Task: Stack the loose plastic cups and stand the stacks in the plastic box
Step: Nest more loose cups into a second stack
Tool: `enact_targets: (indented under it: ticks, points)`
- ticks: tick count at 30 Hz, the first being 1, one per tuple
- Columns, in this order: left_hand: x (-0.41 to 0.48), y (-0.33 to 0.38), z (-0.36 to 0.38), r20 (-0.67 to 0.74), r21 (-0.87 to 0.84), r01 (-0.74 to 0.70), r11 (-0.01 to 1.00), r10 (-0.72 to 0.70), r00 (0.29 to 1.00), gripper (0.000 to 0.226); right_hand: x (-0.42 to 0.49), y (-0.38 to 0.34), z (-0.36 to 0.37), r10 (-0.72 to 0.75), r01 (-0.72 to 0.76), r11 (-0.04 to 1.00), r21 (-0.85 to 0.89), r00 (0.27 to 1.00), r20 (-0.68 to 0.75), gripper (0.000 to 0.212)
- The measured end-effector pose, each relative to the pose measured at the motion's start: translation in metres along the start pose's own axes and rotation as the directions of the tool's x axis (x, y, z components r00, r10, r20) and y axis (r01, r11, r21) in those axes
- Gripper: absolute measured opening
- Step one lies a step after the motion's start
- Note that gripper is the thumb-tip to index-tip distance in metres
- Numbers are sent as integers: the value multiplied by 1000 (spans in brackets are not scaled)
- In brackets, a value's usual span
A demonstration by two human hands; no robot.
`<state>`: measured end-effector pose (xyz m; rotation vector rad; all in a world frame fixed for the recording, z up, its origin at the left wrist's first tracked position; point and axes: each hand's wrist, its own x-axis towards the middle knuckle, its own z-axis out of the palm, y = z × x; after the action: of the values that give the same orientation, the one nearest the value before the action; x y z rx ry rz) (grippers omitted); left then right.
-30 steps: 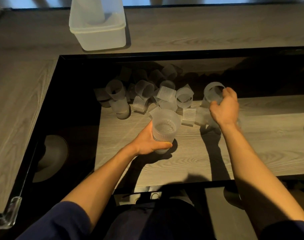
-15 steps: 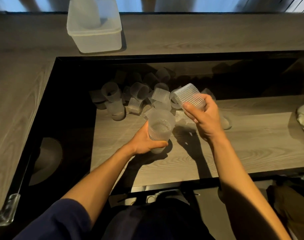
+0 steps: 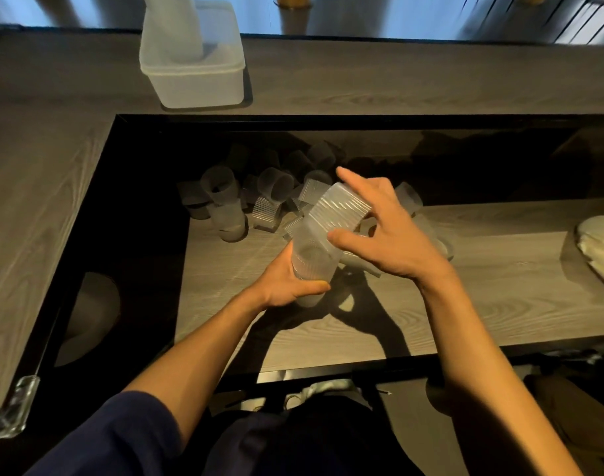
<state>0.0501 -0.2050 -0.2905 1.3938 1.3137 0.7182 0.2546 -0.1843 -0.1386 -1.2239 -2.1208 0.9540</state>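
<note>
Head view: the wooden shelf (image 3: 465, 304) has open room to the right of the hands, and the black frame (image 3: 149, 201) edges it on the left. Left hand (image 3: 287, 286) grips an upright ribbed cup (image 3: 309, 261). Right hand (image 3: 386, 242) holds a tilted cup (image 3: 340, 209) at its rim. Loose cups (image 3: 225, 197) are piled just behind, and the plastic box (image 3: 197, 84) sits well apart, up on the counter.

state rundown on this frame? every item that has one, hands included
left hand, grips the cup stack low down
cup stack, roughly upright, mouth up
right hand, holds the ribbed cup, index finger straight
ribbed cup, tilted at the stack's mouth, not seated
plastic box, lidless, on the counter
tall stack, standing in the box
loose cups, heaped, unstacked, many on their sides
</note>
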Motion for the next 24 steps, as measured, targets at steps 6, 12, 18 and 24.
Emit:
enact_targets:
  ticks: [6,12,18,24]
  points:
    - [-1,3,0,-2,-7,-5,1000,5,1000,93,2,-20,6,-71,66,971,-231,997,-14,63]
    - [-1,1,1,2,0,-38,999,38,999,95,15,-21,24,69,1,840,-543,992,109,71]
    - [-7,6,3,21,-69,-64,996,66,998,105,14,-10,49,167,68,778,-625,936,310,94]
    - [-7,7,3,3,-38,-23,999,23,1000,101,10,30,47,129,-86,978,190,965,-228,50]
